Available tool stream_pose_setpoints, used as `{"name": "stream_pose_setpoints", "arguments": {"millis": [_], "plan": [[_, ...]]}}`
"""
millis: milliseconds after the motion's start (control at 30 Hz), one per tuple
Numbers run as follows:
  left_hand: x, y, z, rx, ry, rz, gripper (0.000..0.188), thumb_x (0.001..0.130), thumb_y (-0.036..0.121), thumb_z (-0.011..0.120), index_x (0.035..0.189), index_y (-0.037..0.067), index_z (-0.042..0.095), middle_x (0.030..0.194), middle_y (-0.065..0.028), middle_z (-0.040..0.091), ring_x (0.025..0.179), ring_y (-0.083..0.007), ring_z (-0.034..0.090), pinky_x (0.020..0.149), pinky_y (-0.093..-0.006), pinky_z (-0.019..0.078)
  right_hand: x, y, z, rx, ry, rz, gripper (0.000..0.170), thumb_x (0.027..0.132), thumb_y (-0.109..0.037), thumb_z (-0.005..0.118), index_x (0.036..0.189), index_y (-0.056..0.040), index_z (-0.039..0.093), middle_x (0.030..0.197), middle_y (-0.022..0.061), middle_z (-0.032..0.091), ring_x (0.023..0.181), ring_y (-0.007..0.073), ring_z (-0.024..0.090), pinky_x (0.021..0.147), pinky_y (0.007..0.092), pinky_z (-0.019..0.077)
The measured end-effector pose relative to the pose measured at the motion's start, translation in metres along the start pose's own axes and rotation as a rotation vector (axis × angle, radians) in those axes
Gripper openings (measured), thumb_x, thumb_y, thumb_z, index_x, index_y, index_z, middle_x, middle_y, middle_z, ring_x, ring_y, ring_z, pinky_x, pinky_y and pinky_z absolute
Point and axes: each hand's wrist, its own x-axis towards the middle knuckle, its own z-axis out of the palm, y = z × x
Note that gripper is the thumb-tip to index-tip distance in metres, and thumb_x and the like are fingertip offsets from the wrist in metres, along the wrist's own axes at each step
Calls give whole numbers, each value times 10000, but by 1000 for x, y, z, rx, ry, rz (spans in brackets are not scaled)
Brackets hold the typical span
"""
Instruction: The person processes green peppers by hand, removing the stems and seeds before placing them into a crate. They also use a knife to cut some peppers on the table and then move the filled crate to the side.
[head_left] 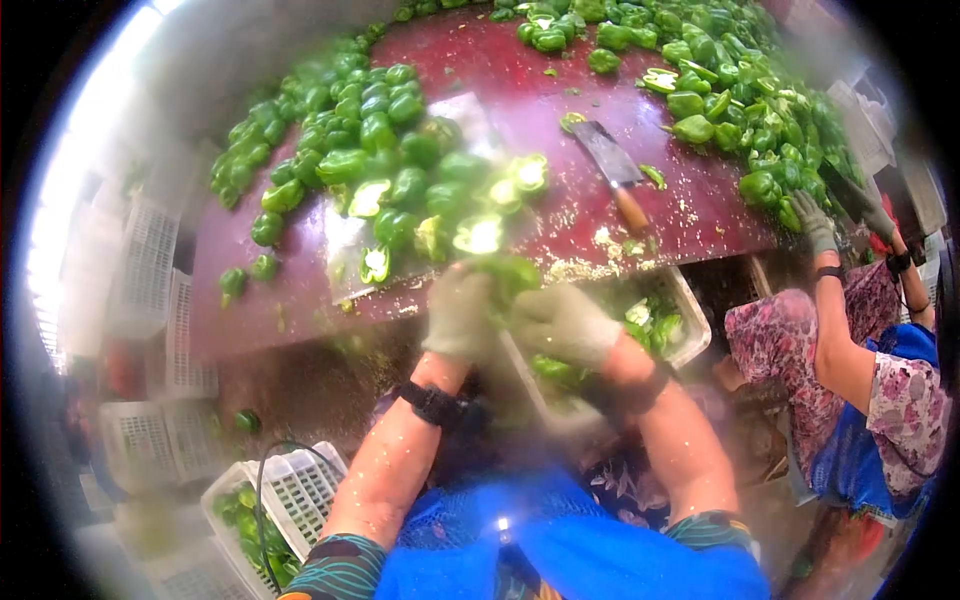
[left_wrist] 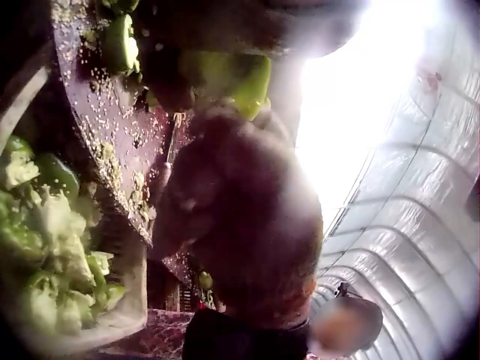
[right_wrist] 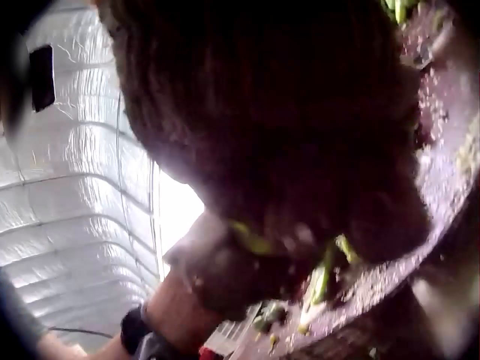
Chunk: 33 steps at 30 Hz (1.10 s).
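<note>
My left hand [head_left: 460, 312], in a pale work glove, grips a green bell pepper [head_left: 512, 274] over the near table edge. The gloved right hand [head_left: 565, 322] is beside it, fingers curled at the pepper's right side. Seen from the left wrist, the pepper [left_wrist: 251, 86] lies between the dark left hand at the top and the right hand [left_wrist: 240, 202] below. In the right wrist view the back of my right hand [right_wrist: 277, 127] hides most of the pepper. Halved peppers [head_left: 478, 234] lie just beyond the hands, with whole peppers [head_left: 375, 130] heaped behind them.
A cleaver [head_left: 607, 155] lies on the red table [head_left: 560, 220], among scattered seeds. Below the edge stands a white crate [head_left: 695, 325] with pepper pieces; another crate [head_left: 300, 490] is at lower left. At right a person [head_left: 850, 350] reaches to a large pepper heap [head_left: 770, 120].
</note>
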Motion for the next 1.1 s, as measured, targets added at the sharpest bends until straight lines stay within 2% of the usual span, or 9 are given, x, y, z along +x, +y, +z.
{"name": "stream_pose_setpoints", "arguments": {"millis": [67, 167, 267, 333, 467, 500, 600, 733, 1100], "plan": [[20, -26, -20, 601, 97, 540, 255, 864, -31, 515, 1081, -15, 647, 919, -83, 665, 751, -161, 645, 657, -269, 553, -2, 18, -13, -228, -64, -48, 223, 855, -153, 592, 1040, -85, 696, 924, 178, 698, 908, 322, 674, 842, 401, 528], [-3, 34, -4, -115, 265, 30, 251, 858, -37, 489, 1047, -8, 652, 901, -75, 663, 756, -171, 653, 656, -282, 557, -6, 21, -19, -327, 350, 210, 337, 888, -215, 625, 1192, -70, 634, 1098, 204, 680, 1027, 330, 661, 922, 392, 522], [11, 3, -18, 330, -4, 125, 193, 877, -21, 521, 1015, 5, 653, 908, -59, 656, 804, -169, 652, 675, -277, 549, 13, -4, -1, 379, 706, 24, 308, 923, -191, 619, 1187, -33, 603, 1097, 149, 664, 1013, 233, 650, 854, 328, 561], [-7, -29, 6, 986, -46, 604, 180, 883, -16, 542, 1026, 11, 648, 919, -58, 653, 821, -168, 647, 685, -270, 545, 27, -2, 41, 276, 509, -333, 275, 937, -211, 611, 1152, -39, 610, 1066, 134, 659, 997, 233, 644, 839, 334, 563], [-23, 15, -11, 22, -82, 0, 212, 878, -43, 528, 1042, 5, 653, 919, -62, 650, 796, -157, 637, 692, -261, 537, 49, -26, -6, 47, 145, 190, 270, 921, -244, 645, 1106, -47, 636, 1045, 140, 659, 992, 275, 638, 878, 373, 532], [-14, 12, -24, -117, -15, -45, 266, 851, -65, 504, 1064, 0, 648, 911, -70, 656, 764, -153, 637, 704, -260, 546, 67, 7, -13, -42, 314, 104, 297, 913, -254, 653, 1139, -61, 642, 1078, 140, 664, 1022, 268, 635, 894, 352, 524], [-2, 3, -47, -52, 108, 24, 283, 814, -73, 498, 1042, 2, 650, 919, -88, 671, 759, -157, 652, 672, -269, 562, 121, 53, -43, -517, 597, 169, 303, 894, -191, 593, 1167, -72, 654, 1136, 157, 685, 1035, 335, 656, 923, 406, 530], [-9, 23, -42, -90, 84, -96, 298, 809, -58, 484, 1050, -8, 651, 913, -62, 675, 742, -135, 640, 668, -243, 540, 184, 37, -68, -849, 337, 415, 319, 904, -261, 595, 1175, -111, 673, 1121, 159, 698, 1026, 359, 672, 888, 452, 547], [-26, 30, -47, -97, 57, -90, 285, 813, -45, 483, 1036, -27, 659, 908, -52, 669, 779, -109, 621, 707, -238, 521, 204, 67, -62, -753, 247, 474, 335, 941, -166, 470, 1247, -84, 580, 1210, 222, 641, 1114, 398, 624, 933, 493, 499]]}}
